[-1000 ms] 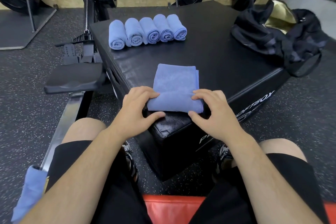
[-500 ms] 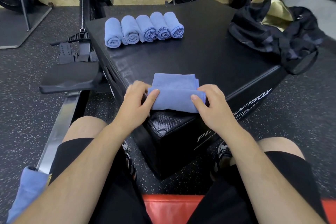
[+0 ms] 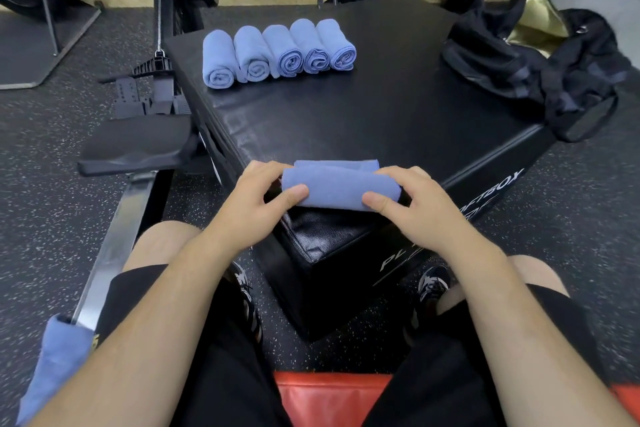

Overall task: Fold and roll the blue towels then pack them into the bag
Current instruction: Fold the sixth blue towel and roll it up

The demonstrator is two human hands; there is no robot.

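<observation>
A blue towel [image 3: 337, 185] lies near the front corner of the black soft box [image 3: 398, 121], mostly rolled, with only a short flat strip showing beyond the roll. My left hand [image 3: 258, 204] grips the roll's left end, thumb on top. My right hand [image 3: 415, 206] grips its right end the same way. Several finished blue rolls [image 3: 277, 52] lie side by side at the box's far left. The black bag [image 3: 540, 59] sits open at the far right corner, its gold lining showing.
A rowing machine's seat [image 3: 135, 144] and rail [image 3: 114, 246] run along the left of the box. Another blue towel [image 3: 52, 367] hangs at the lower left by my knee. A red pad [image 3: 329, 395] is under me. Gym machines stand at the back wall.
Both hands have rolled the towel away from me; the flat part has shrunk from most of the towel to a narrow strip. The view has tilted slightly.
</observation>
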